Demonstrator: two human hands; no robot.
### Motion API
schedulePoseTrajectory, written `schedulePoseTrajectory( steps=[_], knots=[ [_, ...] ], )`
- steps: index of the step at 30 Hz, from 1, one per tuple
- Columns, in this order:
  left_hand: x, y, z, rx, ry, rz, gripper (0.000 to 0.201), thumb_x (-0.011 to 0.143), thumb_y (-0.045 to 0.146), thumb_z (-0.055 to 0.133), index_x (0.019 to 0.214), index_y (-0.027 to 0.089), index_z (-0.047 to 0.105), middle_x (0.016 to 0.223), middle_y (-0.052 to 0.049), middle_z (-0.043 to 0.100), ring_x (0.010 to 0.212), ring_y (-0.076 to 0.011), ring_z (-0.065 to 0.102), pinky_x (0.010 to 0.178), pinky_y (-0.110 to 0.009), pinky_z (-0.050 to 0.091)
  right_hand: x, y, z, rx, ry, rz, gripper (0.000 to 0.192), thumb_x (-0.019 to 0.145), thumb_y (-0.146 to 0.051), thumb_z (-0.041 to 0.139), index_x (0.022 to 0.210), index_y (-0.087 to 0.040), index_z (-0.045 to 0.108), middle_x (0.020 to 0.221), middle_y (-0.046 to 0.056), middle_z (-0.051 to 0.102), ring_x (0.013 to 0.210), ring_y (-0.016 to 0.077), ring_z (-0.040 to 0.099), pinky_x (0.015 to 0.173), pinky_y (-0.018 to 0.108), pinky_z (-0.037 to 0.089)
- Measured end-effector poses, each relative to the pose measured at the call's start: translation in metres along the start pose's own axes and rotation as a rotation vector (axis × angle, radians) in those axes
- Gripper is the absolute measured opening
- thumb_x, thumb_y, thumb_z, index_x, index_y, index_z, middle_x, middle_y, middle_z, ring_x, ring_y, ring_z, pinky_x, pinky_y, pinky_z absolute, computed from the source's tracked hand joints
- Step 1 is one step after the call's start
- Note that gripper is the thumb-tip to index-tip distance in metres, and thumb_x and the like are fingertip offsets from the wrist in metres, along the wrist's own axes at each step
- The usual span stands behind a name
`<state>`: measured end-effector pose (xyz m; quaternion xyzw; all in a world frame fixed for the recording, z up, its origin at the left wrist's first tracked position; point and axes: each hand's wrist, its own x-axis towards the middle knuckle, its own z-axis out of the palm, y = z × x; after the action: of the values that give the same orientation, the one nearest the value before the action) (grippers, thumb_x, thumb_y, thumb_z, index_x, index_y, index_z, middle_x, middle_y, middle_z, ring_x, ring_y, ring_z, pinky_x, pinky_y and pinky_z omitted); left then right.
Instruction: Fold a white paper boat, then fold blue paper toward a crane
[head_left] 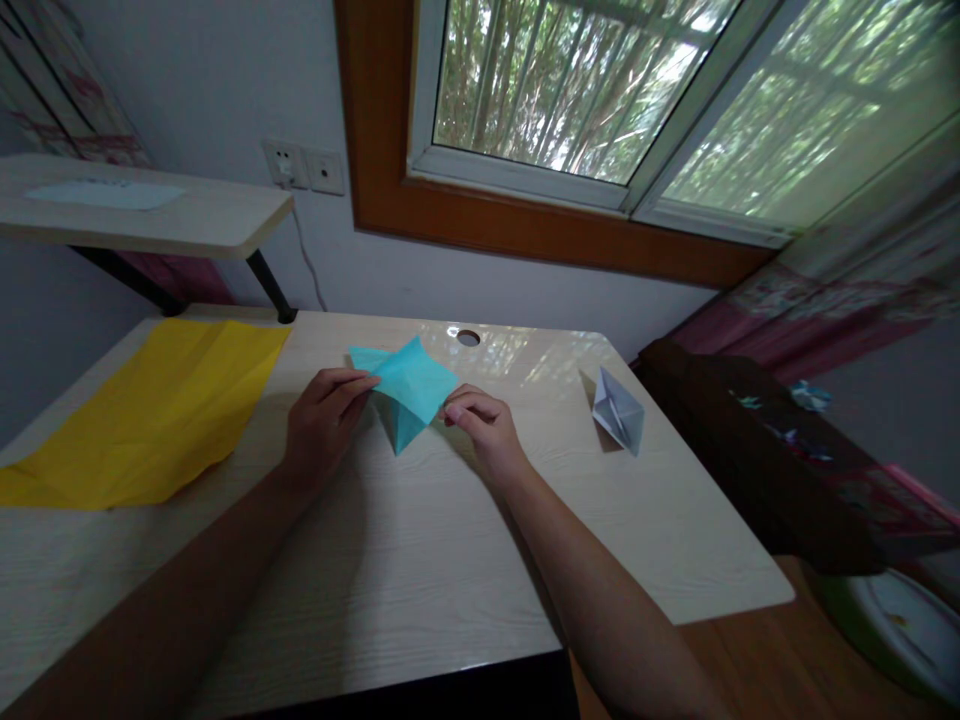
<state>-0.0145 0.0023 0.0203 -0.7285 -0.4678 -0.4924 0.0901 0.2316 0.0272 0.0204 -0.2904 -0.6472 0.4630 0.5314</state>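
Pale wooden desk (420, 560), bare near its front edge, yellow sheet (150, 410) flat toward its left edge, turquoise folded paper (409, 390) mid-desk, left hand (322, 425) and right hand (484, 425) pinching its opposite sides, small grey paper boat (619, 412) near the right edge

A pale wood-grain desk (420, 560) with a round cable hole (468, 338) stands against a grey wall (225, 90). Beyond the grip, a wood-framed window (600, 90) admits daylight through green foliage. Up left, a raised shelf (135, 215) and wall sockets (304, 167); far right, floral curtains (847, 300).
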Motion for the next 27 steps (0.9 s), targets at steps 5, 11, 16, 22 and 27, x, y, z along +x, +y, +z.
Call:
schedulePoseTrajectory(
  steps=[5, 11, 16, 22, 27],
  knots=[
    [0.000, -0.002, 0.000, 0.032, 0.003, 0.023, 0.022, 0.095, 0.017, 0.063, 0.113, 0.025, 0.071, 0.108, -0.005, 0.069, 0.101, -0.0181, 0.067, 0.092, -0.034, 0.056, 0.000, -0.006, -0.004, -0.213, 0.137, -0.160, 0.018, 0.089, -0.038, 0.069, 0.080, -0.022, 0.067, 0.078, 0.002, 0.061, 0.076, 0.0170, 0.058, 0.070, 0.032, 0.048],
    [-0.003, -0.003, 0.000, 0.048, -0.029, 0.044, 0.025, 0.094, 0.018, 0.063, 0.117, 0.026, 0.070, 0.111, -0.006, 0.069, 0.104, -0.0196, 0.066, 0.094, -0.036, 0.056, -0.001, -0.015, 0.007, -0.647, -0.018, -0.440, 0.033, 0.084, -0.037, 0.077, 0.113, -0.026, 0.067, 0.105, 0.007, 0.065, 0.101, 0.0236, 0.060, 0.090, 0.043, 0.049],
    [-0.005, -0.001, 0.000, 0.039, -0.032, 0.053, 0.028, 0.094, 0.018, 0.063, 0.120, 0.028, 0.069, 0.112, -0.006, 0.069, 0.105, -0.0197, 0.066, 0.094, -0.036, 0.056, -0.002, -0.007, 0.010, -0.785, -0.042, -0.498, 0.022, 0.090, -0.029, 0.072, 0.111, -0.026, 0.067, 0.108, 0.007, 0.066, 0.103, 0.0231, 0.060, 0.091, 0.043, 0.049],
    [-0.004, 0.003, -0.001, 0.019, -0.010, 0.061, 0.028, 0.094, 0.019, 0.065, 0.119, 0.029, 0.068, 0.111, -0.005, 0.069, 0.103, -0.0192, 0.067, 0.093, -0.035, 0.056, -0.002, -0.010, 0.009, -0.839, -0.015, -0.549, 0.024, 0.092, -0.024, 0.068, 0.116, -0.027, 0.065, 0.112, 0.007, 0.066, 0.106, 0.0227, 0.060, 0.092, 0.042, 0.050],
    [-0.005, 0.004, -0.002, 0.017, 0.003, 0.078, 0.029, 0.093, 0.019, 0.065, 0.120, 0.030, 0.068, 0.110, -0.005, 0.070, 0.101, -0.0188, 0.067, 0.091, -0.035, 0.056, -0.002, -0.016, 0.014, -0.883, -0.041, -0.548, 0.046, 0.089, -0.036, 0.073, 0.132, -0.029, 0.058, 0.126, 0.009, 0.063, 0.118, 0.0267, 0.057, 0.103, 0.048, 0.046]
  ],
)
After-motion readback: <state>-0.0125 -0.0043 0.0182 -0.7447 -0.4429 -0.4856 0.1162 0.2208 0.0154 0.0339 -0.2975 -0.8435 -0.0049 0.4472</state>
